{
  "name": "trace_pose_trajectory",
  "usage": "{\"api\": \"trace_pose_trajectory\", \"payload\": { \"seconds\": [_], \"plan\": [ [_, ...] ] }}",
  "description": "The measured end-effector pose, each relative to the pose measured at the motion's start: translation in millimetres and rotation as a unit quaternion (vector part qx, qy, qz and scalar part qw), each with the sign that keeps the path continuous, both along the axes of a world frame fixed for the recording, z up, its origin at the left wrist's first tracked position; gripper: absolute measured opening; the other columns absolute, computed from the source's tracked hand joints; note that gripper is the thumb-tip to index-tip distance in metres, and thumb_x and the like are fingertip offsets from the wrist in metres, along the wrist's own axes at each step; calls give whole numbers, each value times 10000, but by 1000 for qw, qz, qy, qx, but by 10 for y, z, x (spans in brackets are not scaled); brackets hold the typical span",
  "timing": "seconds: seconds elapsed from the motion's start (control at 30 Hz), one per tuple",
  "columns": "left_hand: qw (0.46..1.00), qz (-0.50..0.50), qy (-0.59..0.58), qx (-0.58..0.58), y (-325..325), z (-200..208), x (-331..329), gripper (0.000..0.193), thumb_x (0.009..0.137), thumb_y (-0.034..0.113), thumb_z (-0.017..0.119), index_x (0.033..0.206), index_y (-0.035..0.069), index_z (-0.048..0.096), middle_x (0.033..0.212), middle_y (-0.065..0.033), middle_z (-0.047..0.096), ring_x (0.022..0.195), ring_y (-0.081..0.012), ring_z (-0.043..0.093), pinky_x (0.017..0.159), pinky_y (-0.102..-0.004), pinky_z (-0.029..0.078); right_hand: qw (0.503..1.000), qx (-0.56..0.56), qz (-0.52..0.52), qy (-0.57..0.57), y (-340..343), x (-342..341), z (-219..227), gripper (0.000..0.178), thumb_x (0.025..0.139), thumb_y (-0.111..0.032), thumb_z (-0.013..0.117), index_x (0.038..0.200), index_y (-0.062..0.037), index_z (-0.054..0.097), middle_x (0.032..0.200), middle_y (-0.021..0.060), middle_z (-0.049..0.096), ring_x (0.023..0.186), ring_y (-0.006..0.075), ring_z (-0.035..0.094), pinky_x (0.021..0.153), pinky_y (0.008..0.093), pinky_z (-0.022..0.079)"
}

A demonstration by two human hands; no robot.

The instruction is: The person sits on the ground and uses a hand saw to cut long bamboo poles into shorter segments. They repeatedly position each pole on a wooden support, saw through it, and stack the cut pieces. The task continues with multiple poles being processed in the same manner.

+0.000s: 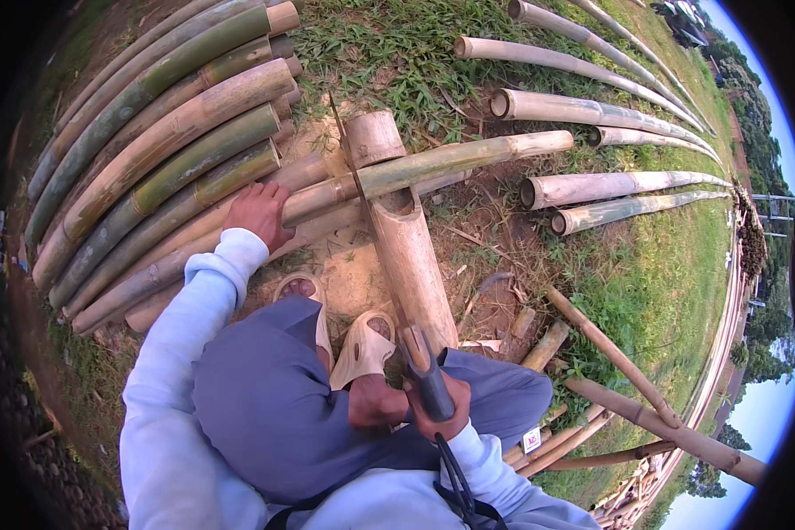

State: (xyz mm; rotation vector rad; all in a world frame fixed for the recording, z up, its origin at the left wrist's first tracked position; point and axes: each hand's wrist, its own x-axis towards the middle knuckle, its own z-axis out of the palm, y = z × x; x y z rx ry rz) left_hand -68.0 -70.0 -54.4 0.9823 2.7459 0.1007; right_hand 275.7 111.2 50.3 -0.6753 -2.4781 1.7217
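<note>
My right hand (442,408) is wrapped round the dark handle of a handsaw (382,256), close to my knee. The long thin blade points away from me and crosses a greenish bamboo pole (468,157); how deep it sits in the pole I cannot tell. Beneath the pole is a thick length of bamboo (415,274) with a notch in its upper side, in which the pole rests. To the left of the blade, my left hand (261,215) grips the same pole from above, its fingers curled over it.
Several bamboo poles (185,115) lie stacked at the left. More poles (609,109) are spread on the grass at the right. Pale sawdust (349,281) covers the ground near my sandals (362,349). Crossed bamboo poles (623,367) stand at the lower right.
</note>
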Motion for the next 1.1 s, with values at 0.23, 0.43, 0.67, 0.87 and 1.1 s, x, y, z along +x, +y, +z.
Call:
{"api": "trace_pose_trajectory", "payload": {
  "seconds": [0.23,0.43,0.67,0.87,1.1],
  "plan": [
    [1000,-5,-1,-9,97,105,-32,608,697,323,868,1202,111,605,1182,-86,625,1178,-299,592,1015,-417,487,998,-38,-31,40,139,-940,-261,124,897,-51,718,986,18,666,723,117,639,635,148,593,608,311,492],
    [1000,-17,7,-13,-46,-16,-20,601,707,321,866,1203,107,602,1170,-84,626,1161,-293,593,1011,-420,488,1000,12,-8,-15,-22,344,319,154,857,-12,724,1009,-3,707,777,135,701,707,201,719,651,326,540],
    [999,-31,4,-10,110,69,-44,599,710,323,867,1199,97,605,1192,-97,635,1175,-294,594,1009,-418,496,999,-28,-28,28,139,-1209,-314,118,881,-45,718,978,7,674,693,116,624,618,143,591,605,327,492],
    [1000,-2,4,-22,-49,48,10,593,719,332,863,1202,96,612,1186,-100,642,1184,-296,591,1017,-419,496,1000,4,4,-1,55,-140,20,176,876,-15,720,1051,-14,703,798,95,709,751,162,714,663,295,525],
    [1000,-15,-18,-16,39,-2,-6,594,719,336,857,1203,94,612,1193,-99,641,1176,-293,591,1000,-425,506,1000,1,-6,-7,68,-393,-60,189,871,-19,703,1060,-6,698,756,121,674,651,154,653,618,299,499]
  ]
}}
